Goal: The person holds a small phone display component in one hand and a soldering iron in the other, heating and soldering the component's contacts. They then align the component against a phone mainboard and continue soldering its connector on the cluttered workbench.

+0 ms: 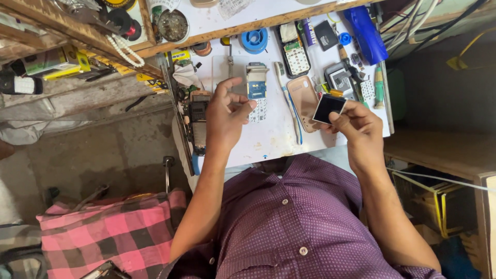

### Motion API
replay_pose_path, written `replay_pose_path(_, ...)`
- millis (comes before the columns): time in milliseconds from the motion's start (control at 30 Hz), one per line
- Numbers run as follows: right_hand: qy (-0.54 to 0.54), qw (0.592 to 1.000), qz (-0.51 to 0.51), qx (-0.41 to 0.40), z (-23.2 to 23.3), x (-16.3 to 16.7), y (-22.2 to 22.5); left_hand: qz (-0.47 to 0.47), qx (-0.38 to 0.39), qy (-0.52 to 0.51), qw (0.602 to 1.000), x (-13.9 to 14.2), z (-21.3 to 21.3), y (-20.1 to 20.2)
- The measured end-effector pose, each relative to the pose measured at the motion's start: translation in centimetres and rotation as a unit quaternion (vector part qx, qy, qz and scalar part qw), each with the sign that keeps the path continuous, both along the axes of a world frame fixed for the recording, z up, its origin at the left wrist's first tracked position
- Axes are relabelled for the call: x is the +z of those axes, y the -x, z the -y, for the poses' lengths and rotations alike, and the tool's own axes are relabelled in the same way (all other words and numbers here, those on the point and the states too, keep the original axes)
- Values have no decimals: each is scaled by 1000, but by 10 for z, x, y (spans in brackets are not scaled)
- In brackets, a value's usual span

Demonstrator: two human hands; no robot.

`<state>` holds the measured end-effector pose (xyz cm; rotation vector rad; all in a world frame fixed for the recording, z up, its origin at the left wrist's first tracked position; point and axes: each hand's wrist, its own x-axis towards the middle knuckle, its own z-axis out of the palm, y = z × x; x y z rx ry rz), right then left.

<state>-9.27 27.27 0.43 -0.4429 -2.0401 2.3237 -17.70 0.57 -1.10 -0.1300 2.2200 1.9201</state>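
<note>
Right hand: the right hand (359, 124) pinches a small black square display module (328, 107) by its lower corner between thumb and fingertips, face tilted up, apparently so the glass stays untouched.
Left hand: the left hand (227, 113) hangs over the tabletop (268, 139), fingers curled narrow with the thumb near the fingertips; whether it holds a small part I cannot tell.
Beneath left hand: an opened phone board with blue frame and white keypad (257, 90) lies flat just beside the fingertips, within reach.
Between hands: a toothbrush (290, 106) and a tan phone back cover (302, 98) lie side by side on the tabletop.
Left edge: a dark phone body (198, 116) rests at the tabletop rim.
Farther out: a blue tape roll (255, 40) and a blue torch-like tool (366, 33) sit at the far side.
</note>
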Motion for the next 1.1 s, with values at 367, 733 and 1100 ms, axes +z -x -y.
replay_pose_path(367,8,999,-10,39,39,4,15,37,23,-125,991,-17,1,-16)
replay_pose_path(733,-92,992,-75,39,50,-3,38,43,6,-191,981,-17,0,-29)
replay_pose_path(1100,-60,996,-63,26,59,-13,40,30,1,-209,978,-15,-4,-31)
